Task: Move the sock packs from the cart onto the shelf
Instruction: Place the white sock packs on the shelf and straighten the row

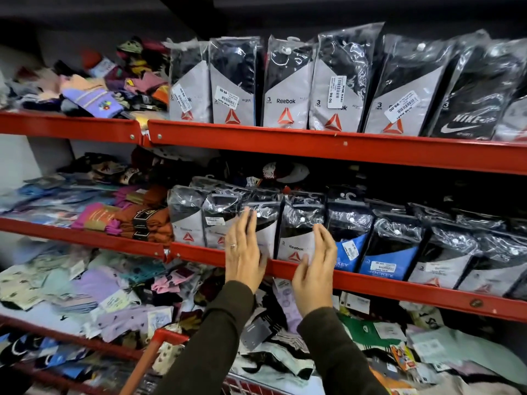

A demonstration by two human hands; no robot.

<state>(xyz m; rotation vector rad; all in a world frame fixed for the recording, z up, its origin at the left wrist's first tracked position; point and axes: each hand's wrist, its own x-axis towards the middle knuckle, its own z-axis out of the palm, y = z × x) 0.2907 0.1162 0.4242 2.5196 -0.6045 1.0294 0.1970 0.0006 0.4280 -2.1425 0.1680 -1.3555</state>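
Here we have both hands raised to the middle shelf [370, 283], its red front rail running across under the palms. Our left hand [245, 252] lies flat against a Reebok sock pack [263, 223], fingers [247, 223] straight and close together, clamped on nothing; a ring shows on one finger. Our right hand [315, 269] stands edge-on just beside the next Reebok pack [299, 238], fingers [322, 238] extended and slightly apart, the thumb near the pack's lower front; we cannot tell whether it touches. These two packs stand upright in the row on that shelf, between more Reebok packs on the left and blue Jockey packs [379, 260] on the right. Below, the cart's [171, 336] red rim shows at the bottom of the view, just left of our dark sleeves [216, 343].
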